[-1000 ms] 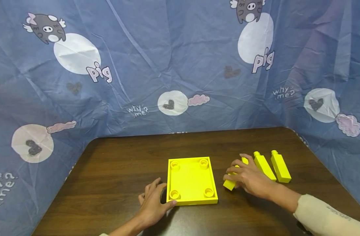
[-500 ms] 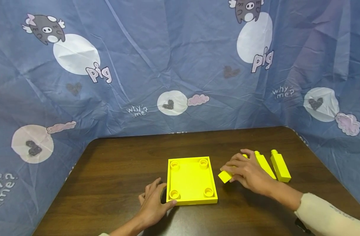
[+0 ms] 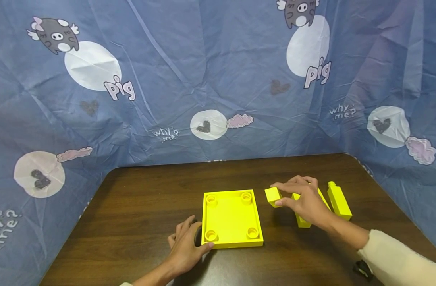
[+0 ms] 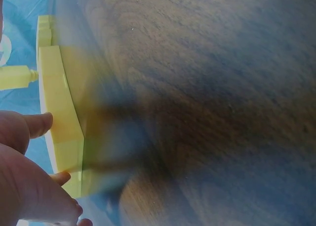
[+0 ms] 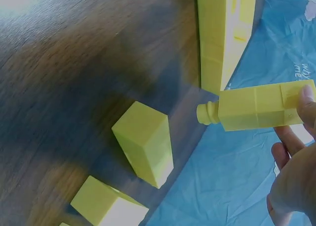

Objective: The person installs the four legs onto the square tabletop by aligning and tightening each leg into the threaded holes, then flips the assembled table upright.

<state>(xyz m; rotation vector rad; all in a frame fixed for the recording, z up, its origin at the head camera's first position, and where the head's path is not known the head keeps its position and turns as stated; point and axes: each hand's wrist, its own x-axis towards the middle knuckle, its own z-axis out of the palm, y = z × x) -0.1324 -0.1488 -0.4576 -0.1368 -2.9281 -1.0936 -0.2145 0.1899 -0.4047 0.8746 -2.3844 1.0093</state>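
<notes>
A yellow square tabletop piece (image 3: 232,216) with a raised rim lies on the table, a round socket in each corner. My left hand (image 3: 186,250) holds its near left corner, thumb on the front edge, fingers along the left side. My right hand (image 3: 307,200) pinches a yellow square leg (image 3: 273,195) by its plain end, to the right of the tabletop piece. In the right wrist view the threaded end of this leg (image 5: 261,106) points down toward the table, above the surface. The left wrist view shows the left thumb (image 4: 39,124) against the piece's side wall.
More yellow legs lie to the right: one (image 3: 302,220) below the right hand, another partly hidden behind it, and a third (image 3: 339,202) farther right. The brown wooden table (image 3: 132,222) backs onto a blue printed cloth (image 3: 168,91).
My right hand has lifted a leg off the table and turned it upright, threaded end down. A leg beneath the hand is now uncovered. The left hand and tabletop piece stay put.
</notes>
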